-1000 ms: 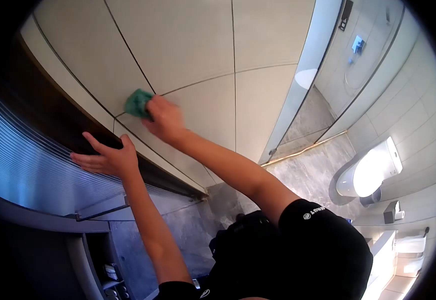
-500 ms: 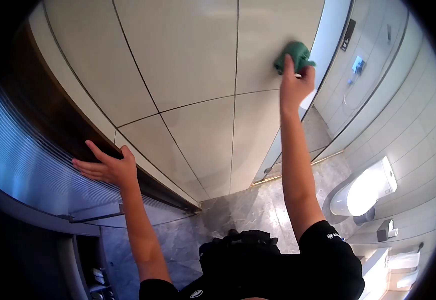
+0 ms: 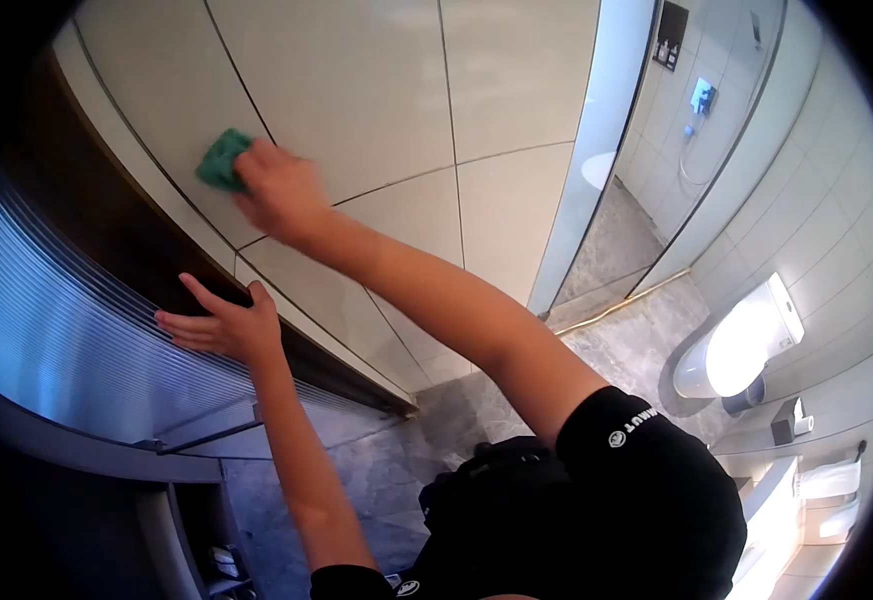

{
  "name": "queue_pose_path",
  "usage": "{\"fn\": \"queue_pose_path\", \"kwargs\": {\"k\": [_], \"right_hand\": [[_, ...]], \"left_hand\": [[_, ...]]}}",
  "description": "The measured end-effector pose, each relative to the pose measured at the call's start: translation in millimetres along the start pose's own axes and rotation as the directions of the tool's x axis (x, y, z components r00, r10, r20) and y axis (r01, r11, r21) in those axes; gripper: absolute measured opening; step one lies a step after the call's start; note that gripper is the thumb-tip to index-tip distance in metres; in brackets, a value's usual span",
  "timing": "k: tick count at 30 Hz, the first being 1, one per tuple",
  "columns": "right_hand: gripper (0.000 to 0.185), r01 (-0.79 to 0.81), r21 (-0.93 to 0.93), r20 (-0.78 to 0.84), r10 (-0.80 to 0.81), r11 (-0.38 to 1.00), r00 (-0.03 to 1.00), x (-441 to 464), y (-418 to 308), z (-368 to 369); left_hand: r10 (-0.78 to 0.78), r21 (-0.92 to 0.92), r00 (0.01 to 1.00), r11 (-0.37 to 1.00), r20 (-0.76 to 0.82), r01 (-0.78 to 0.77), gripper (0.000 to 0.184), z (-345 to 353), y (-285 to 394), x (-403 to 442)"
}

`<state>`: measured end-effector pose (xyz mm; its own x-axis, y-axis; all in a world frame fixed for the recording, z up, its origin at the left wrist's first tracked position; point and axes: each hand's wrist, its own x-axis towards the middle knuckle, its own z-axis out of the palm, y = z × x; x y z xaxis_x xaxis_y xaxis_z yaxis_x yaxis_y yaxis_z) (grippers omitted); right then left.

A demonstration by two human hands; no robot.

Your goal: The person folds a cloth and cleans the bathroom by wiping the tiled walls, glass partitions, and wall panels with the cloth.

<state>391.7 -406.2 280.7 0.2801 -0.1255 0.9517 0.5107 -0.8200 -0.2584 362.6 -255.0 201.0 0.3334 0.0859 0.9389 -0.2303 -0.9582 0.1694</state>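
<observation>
A green cloth [image 3: 222,160] is bunched against the tiled wall [image 3: 356,90], near the wall's left edge. My right hand [image 3: 281,190] grips it, slightly blurred, with the arm stretched across to the left. Lower down, my left hand [image 3: 226,322] has its fingers spread and holds nothing. It is at the dark door frame [image 3: 146,215], beside the ribbed glass panel [image 3: 86,330]; whether the palm presses on the frame is hard to tell.
To the right, a glass partition [image 3: 581,190] borders the shower area with a hand shower [image 3: 691,130]. Beyond it stand a white toilet [image 3: 741,340] and a small bin [image 3: 744,396] on the grey marbled floor [image 3: 646,335]. Dark shelves [image 3: 206,530] are at lower left.
My right hand has swept the green cloth from the wall's right edge to its left side. My left hand stays by the door frame, fingers still spread.
</observation>
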Motion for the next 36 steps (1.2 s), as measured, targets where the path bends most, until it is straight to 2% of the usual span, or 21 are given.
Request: {"fn": "queue_pose_path", "kwargs": {"k": [1, 3, 4, 5, 7, 9, 10, 13, 15, 16, 17, 19, 21, 22, 23, 25, 26, 28, 29, 34, 36], "right_hand": [[0.028, -0.010, -0.015, -0.026, 0.010, 1.000, 1.000, 2, 11, -14], [0.029, -0.049, -0.070, -0.177, 0.036, 0.996, 0.984, 7, 41, -56], [0.027, -0.108, -0.099, -0.320, 0.071, 0.989, 0.945, 9, 63, -80], [0.028, -0.249, -0.120, -0.355, 0.193, 0.961, 0.915, 10, 85, -112], [0.025, -0.255, -0.171, -0.487, 0.144, 0.952, 0.862, 9, 136, -173], [0.031, -0.410, -0.151, -0.507, 0.285, 0.900, 0.813, 11, 149, -220], [0.031, -0.408, -0.154, -0.506, 0.283, 0.900, 0.815, 15, 151, -230], [0.032, -0.355, -0.153, -0.428, 0.262, 0.922, 0.865, 29, 149, -242], [0.032, -0.160, -0.295, -0.296, 0.069, 0.942, 0.953, 42, 142, -242], [0.032, -0.014, -0.349, -0.211, -0.064, 0.937, 0.975, 49, 136, -241], [0.032, -0.010, -0.354, -0.208, -0.068, 0.935, 0.976, 51, 134, -238], [0.030, 0.195, -0.486, 0.065, -0.187, 0.852, 0.980, 52, 126, -232], [0.028, 0.192, -0.472, 0.122, -0.153, 0.860, 0.981, 36, 122, -225], [0.025, 0.208, -0.461, 0.176, -0.140, 0.863, 0.974, 22, 124, -224], [0.022, 0.228, -0.448, 0.230, -0.135, 0.864, 0.964, 8, 127, -223], [0.020, 0.233, -0.463, 0.384, -0.044, 0.855, 0.922, -33, 136, -226], [0.019, 0.268, -0.433, 0.448, -0.053, 0.861, 0.893, -56, 141, -227], [0.013, 0.384, -0.461, 0.672, 0.032, 0.800, 0.740, -94, 152, -234], [0.013, 0.411, -0.465, 0.721, 0.066, 0.785, 0.690, -107, 158, -236], [0.012, 0.456, -0.489, 0.666, -0.019, 0.744, 0.746, -69, 153, -241], [0.015, 0.522, -0.538, 0.609, -0.123, 0.662, 0.783, -27, 144, -239]], "left_hand": [[-0.002, -0.003, 1.000, 1.000, 0.000, 0.002, 0.096, 0, -1, 0], [-0.003, -0.010, 1.000, 1.000, 0.000, 0.003, 0.096, 2, 1, 1], [0.012, 0.001, 1.000, 1.000, -0.013, -0.012, 0.094, 2, 1, 1], [0.029, 0.012, 0.999, 0.999, -0.016, -0.029, 0.093, 2, 0, -1], [0.018, 0.005, 1.000, 1.000, 0.000, -0.018, 0.093, 5, -3, -2], [0.020, -0.010, 0.999, 1.000, -0.025, -0.021, 0.093, 3, -1, 1], [0.018, -0.012, 1.000, 1.000, -0.024, -0.018, 0.093, 2, 1, 0], [-0.012, -0.018, 1.000, 1.000, -0.008, 0.012, 0.093, -1, 3, 2], [-0.023, -0.050, 1.000, 0.998, 0.001, 0.023, 0.091, 0, 3, 1], [-0.026, -0.055, 1.000, 0.998, 0.001, 0.026, 0.091, 0, 1, 0], [-0.017, -0.041, 1.000, 0.999, -0.005, 0.017, 0.092, 1, 0, -1], [-0.011, -0.035, 1.000, 0.999, -0.010, 0.011, 0.092, 4, 2, 3], [-0.011, -0.042, 1.000, 0.999, 0.012, 0.012, 0.093, -1, 2, 1], [-0.059, -0.007, 0.994, 0.998, 0.089, 0.059, 0.095, -2, 2, 1], [0.000, -0.037, 0.999, 0.999, 0.054, 0.002, 0.093, -2, 0, 2], [-0.025, -0.051, 0.998, 0.998, 0.059, 0.028, 0.094, 3, -3, 0], [-0.036, -0.060, 0.997, 0.997, 0.064, 0.039, 0.094, 3, -2, 0], [-0.028, -0.057, 0.996, 0.998, 0.081, 0.033, 0.094, 0, -1, 1], [-0.042, -0.057, 0.996, 0.997, 0.082, 0.046, 0.094, 0, 0, 1], [0.002, -0.098, 0.996, 0.995, 0.092, 0.007, 0.098, 8, 0, -4], [0.013, -0.126, 0.996, 0.992, 0.091, -0.001, 0.102, 14, -3, -5]]}}
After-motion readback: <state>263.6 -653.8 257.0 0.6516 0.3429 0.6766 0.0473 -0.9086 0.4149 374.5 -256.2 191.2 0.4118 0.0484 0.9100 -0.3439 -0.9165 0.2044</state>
